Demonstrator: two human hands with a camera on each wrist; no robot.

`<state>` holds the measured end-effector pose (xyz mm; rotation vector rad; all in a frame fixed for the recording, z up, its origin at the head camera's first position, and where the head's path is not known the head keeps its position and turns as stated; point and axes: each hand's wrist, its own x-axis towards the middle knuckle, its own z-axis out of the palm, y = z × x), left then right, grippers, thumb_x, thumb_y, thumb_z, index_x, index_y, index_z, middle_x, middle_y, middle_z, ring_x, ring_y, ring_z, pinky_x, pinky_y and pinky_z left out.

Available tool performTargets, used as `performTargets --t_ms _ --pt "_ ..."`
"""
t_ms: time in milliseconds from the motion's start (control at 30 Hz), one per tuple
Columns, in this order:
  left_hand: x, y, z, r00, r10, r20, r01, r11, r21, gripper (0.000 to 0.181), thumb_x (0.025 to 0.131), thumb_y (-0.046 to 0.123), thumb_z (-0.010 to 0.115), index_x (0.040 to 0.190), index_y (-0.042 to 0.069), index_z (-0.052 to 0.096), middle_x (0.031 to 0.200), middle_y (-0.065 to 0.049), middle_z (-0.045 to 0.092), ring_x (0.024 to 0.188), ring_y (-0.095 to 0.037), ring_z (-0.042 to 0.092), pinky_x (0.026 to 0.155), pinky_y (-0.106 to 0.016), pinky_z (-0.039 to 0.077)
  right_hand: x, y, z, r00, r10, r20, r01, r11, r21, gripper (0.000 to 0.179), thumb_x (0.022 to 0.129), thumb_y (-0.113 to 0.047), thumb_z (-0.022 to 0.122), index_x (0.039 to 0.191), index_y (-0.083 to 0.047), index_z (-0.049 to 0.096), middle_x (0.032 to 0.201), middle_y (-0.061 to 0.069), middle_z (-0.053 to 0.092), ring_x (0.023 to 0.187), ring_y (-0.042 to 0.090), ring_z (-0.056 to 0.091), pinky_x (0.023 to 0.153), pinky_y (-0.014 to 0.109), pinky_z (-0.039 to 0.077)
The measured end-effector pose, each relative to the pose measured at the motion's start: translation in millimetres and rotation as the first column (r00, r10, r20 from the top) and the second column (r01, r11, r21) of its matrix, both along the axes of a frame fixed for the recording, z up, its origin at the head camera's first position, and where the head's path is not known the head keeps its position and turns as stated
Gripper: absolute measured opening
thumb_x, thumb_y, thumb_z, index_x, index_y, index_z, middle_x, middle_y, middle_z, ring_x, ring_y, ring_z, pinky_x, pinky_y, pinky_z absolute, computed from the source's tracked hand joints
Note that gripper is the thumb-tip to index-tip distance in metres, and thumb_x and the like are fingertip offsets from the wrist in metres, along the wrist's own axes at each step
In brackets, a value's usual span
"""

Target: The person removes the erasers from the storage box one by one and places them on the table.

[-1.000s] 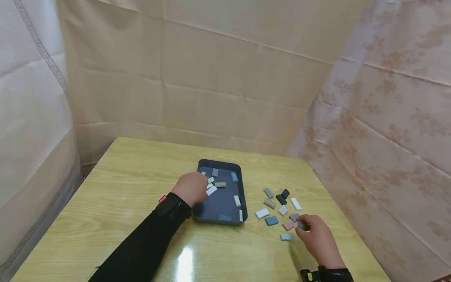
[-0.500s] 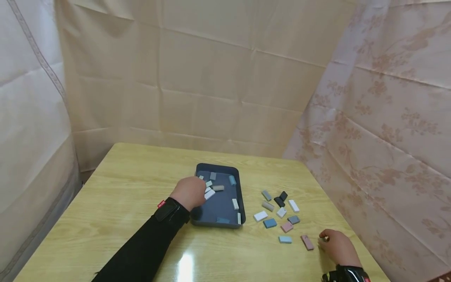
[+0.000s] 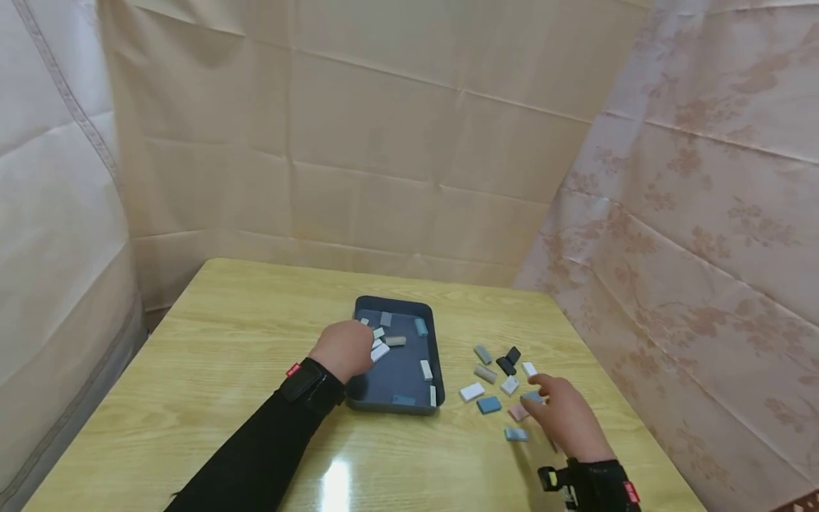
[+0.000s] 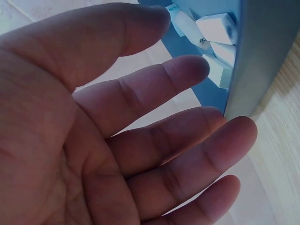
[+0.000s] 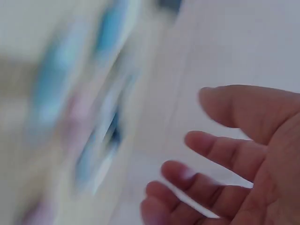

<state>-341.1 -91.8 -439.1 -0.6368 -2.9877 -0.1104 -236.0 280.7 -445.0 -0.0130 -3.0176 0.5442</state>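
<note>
In the head view, my left hand (image 3: pixel 343 350) is at the left rim of a dark blue-grey tray (image 3: pixel 409 409). The left wrist view shows that palm (image 4: pixel 42 122) with loosely bent fingers beside the tray's wall (image 4: pixel 255 56), gripping nothing. Small white blocks (image 3: pixel 379 352) lie in the tray near this hand. Over the right edge of a scatter of small blocks hovers my right hand (image 3: pixel 568 416), thumb and fingers apart and holding nothing. Nearest to it are a blue block (image 3: pixel 532 395), a pink block (image 3: pixel 517 412) and a white block (image 3: pixel 528 369), partly covered by the hand.
Farther left in the scatter are a white block (image 3: pixel 471 392), a blue block (image 3: pixel 489 404), a beige piece (image 3: pixel 485 373) and dark blocks (image 3: pixel 506 365). A light blue block (image 3: pixel 516 434) lies nearest the front. Cloth curtains (image 3: pixel 358 199) hang around the wooden table (image 3: pixel 256 320).
My right hand went right with something small at its fingertips, then came back left over the scattered blocks, fingers now spread. My left hand stayed at the tray.
</note>
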Motion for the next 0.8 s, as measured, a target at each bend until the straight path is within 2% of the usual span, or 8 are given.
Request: performTargets --t_ms 67,133,267,433,567,667,733,800 --pt "-0.8 -3.1 0.1 1.0 0.02 0.006 -0.02 1.0 -0.002 0.021 0.079 0.022 0.074 0.066 0.014 0.06 0.064 0.001 0.054 0.056 -0.016 0.049 0.047 -0.034 0.042 -8.8 -37.8 2.8 0.994 0.084 -0.066 -0.089 0.993 -0.071 0.04 0.088 -0.027 0.072 0.123 -0.009 0.063 0.11 0.012 0.062 0.094 0.028 0.06 0.075 0.047 0.05" --pt "-1.3 -4.1 -0.8 1.0 0.028 0.005 -0.028 1.0 -0.008 0.021 0.079 0.022 0.074 0.067 0.013 0.06 0.064 0.001 0.054 0.056 -0.016 0.049 0.047 -0.033 0.043 -16.0 -70.9 -0.6 0.978 0.179 -0.104 -0.189 0.978 -0.093 0.042 0.087 -0.03 0.074 0.123 -0.012 0.063 0.112 0.008 0.06 0.094 0.025 0.06 0.074 0.043 0.05" --pt "1.1 0.6 -4.4 1.0 0.011 0.0 -0.011 1.0 -0.004 0.02 0.08 0.022 0.074 0.068 0.014 0.061 0.063 0.002 0.054 0.055 -0.015 0.048 0.047 -0.032 0.042 -23.9 -114.3 -12.0 0.949 0.305 -0.075 -0.311 0.946 -0.09 0.047 0.086 -0.033 0.075 0.124 -0.009 0.063 0.117 0.009 0.057 0.095 0.025 0.059 0.076 0.042 0.051" --pt "7.2 4.3 -8.4 1.0 -0.018 -0.01 0.018 1.0 0.008 0.023 0.079 0.024 0.076 0.066 0.014 0.06 0.062 0.003 0.052 0.055 -0.014 0.047 0.048 -0.032 0.042 -24.6 -134.7 -25.2 0.95 0.313 -0.013 -0.313 0.947 -0.077 0.048 0.082 -0.025 0.079 0.122 -0.005 0.063 0.115 0.013 0.057 0.097 0.026 0.058 0.081 0.046 0.049" --pt "7.6 0.5 -5.7 1.0 -0.017 0.009 0.017 0.999 0.034 0.023 0.078 0.024 0.077 0.066 0.016 0.059 0.061 0.004 0.052 0.055 -0.014 0.046 0.05 -0.032 0.041 -24.8 -141.6 -33.3 0.949 0.314 -0.027 -0.315 0.949 -0.037 0.049 0.08 -0.024 0.081 0.121 -0.004 0.064 0.113 0.013 0.058 0.098 0.028 0.057 0.082 0.047 0.049" --pt "0.6 0.4 -0.1 0.999 -0.048 0.009 0.048 0.998 0.037 0.02 0.077 0.02 0.076 0.067 0.017 0.06 0.061 0.004 0.051 0.055 -0.014 0.043 0.051 -0.032 0.039 -24.4 -144.3 -35.2 0.954 0.292 -0.065 -0.293 0.956 -0.003 0.051 0.078 -0.024 0.082 0.12 -0.003 0.064 0.113 0.015 0.058 0.1 0.032 0.056 0.083 0.048 0.048" --pt "-9.0 3.2 3.5 0.994 -0.104 -0.017 0.104 0.995 0.008 0.016 0.078 0.017 0.076 0.07 0.018 0.062 0.064 0.005 0.053 0.057 -0.013 0.044 0.053 -0.033 0.041 -24.5 -145.3 -35.1 0.96 0.269 -0.076 -0.269 0.963 0.009 0.051 0.076 -0.025 0.083 0.119 -0.003 0.065 0.113 0.016 0.058 0.102 0.035 0.055 0.084 0.05 0.047" --pt "-21.8 8.2 5.6 0.981 -0.184 -0.055 0.182 0.982 -0.04 0.008 0.081 0.013 0.074 0.081 0.019 0.069 0.074 0.006 0.061 0.064 -0.012 0.052 0.058 -0.033 0.047 -24.6 -145.9 -34.6 0.966 0.248 -0.072 -0.248 0.969 0.014 0.052 0.076 -0.025 0.083 0.119 -0.002 0.065 0.113 0.017 0.059 0.103 0.037 0.055 0.085 0.051 0.047"
